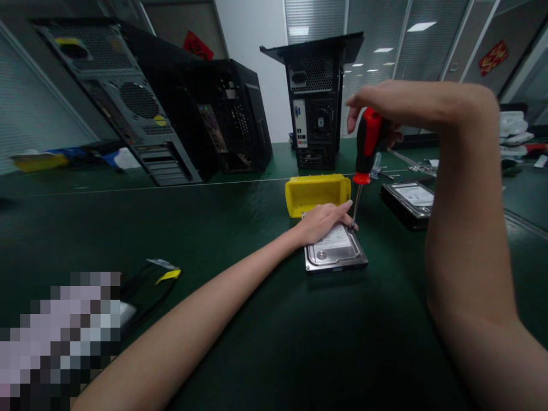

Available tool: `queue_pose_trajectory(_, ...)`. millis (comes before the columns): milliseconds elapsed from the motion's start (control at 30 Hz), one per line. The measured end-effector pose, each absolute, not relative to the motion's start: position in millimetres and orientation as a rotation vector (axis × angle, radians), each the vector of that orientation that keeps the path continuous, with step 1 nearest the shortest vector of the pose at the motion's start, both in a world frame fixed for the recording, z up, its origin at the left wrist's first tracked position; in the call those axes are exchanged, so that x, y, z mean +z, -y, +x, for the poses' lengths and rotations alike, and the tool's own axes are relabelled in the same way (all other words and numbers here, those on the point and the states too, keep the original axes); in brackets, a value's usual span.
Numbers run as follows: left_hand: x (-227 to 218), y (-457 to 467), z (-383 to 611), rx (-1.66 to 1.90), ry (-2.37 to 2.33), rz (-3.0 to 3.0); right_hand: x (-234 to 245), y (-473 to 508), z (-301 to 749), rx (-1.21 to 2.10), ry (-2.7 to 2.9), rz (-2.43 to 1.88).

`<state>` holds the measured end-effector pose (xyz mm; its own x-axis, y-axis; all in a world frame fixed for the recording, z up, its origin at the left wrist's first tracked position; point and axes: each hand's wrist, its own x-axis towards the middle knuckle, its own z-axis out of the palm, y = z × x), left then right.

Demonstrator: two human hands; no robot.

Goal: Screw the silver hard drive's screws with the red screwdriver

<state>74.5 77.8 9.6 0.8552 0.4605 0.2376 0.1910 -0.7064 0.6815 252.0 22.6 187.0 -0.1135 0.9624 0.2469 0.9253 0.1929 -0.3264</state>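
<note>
A silver hard drive [338, 254] lies flat on the green table [240, 228]. My left hand [323, 221] rests on the drive's far end with fingers stretched flat, pressing it down. My right hand [377, 108] is wrapped round the top of a red and black screwdriver [363, 157]. The screwdriver stands upright, its thin shaft tip touching the drive's far right corner, right beside my left fingertips.
A yellow plastic bin [317, 193] sits just behind the drive. A second hard drive [409, 202] lies to the right. Three open computer towers [317, 100] stand along the back. A black and yellow bag [156, 279] lies at the near left.
</note>
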Motion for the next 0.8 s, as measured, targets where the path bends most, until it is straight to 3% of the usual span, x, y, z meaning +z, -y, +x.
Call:
queue_pose_trajectory(167, 8.9, -77.7, 74.2, 0.525, -0.479, 2.363, 188.6, -22.0, 259.0, 0.282, 2.193, -1.659)
queue_pose_trajectory(800, 8.8, -78.1, 74.1, 0.526, -0.49, 2.378, 186.6, -19.4, 268.8, 0.305, 2.163, -1.752)
